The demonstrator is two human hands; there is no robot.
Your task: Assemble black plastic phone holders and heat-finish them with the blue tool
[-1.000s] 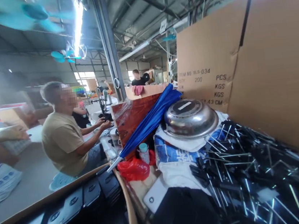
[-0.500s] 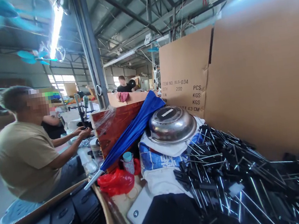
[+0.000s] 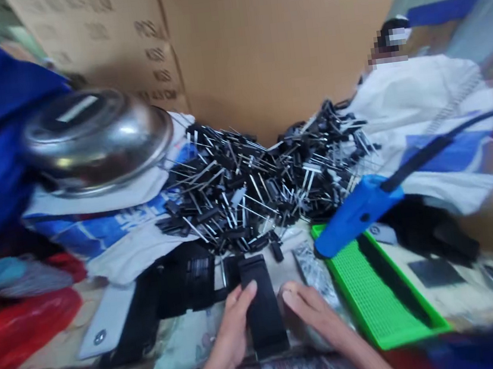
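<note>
At the front of the worktable, my left hand (image 3: 234,323) grips a flat black rectangular plastic piece (image 3: 267,319) by its left side, thumb on top. My right hand (image 3: 306,306) is just right of that piece, fingers curled in; blur hides whether anything is between them. Beyond both hands lies a heap of black parts with thin metal rods (image 3: 247,190). A bright green basket (image 3: 383,344) stands to the right, holding a long dark item. Over its far end is a blue corded power tool (image 3: 353,213). A clear bag of small metal pieces (image 3: 313,269) lies beside the basket.
A steel basin (image 3: 97,143) sits upside down on a blue-and-white sack at left, near a red plastic bag (image 3: 21,326). Tall cardboard (image 3: 283,42) stands behind the heap. A white sack (image 3: 425,102) is at right. Dark flat parts (image 3: 186,281) lie left of my hands.
The view has swung right and down from the workshop and a seated co-worker to the worktable. Both my hands and the black piece have come into view.
</note>
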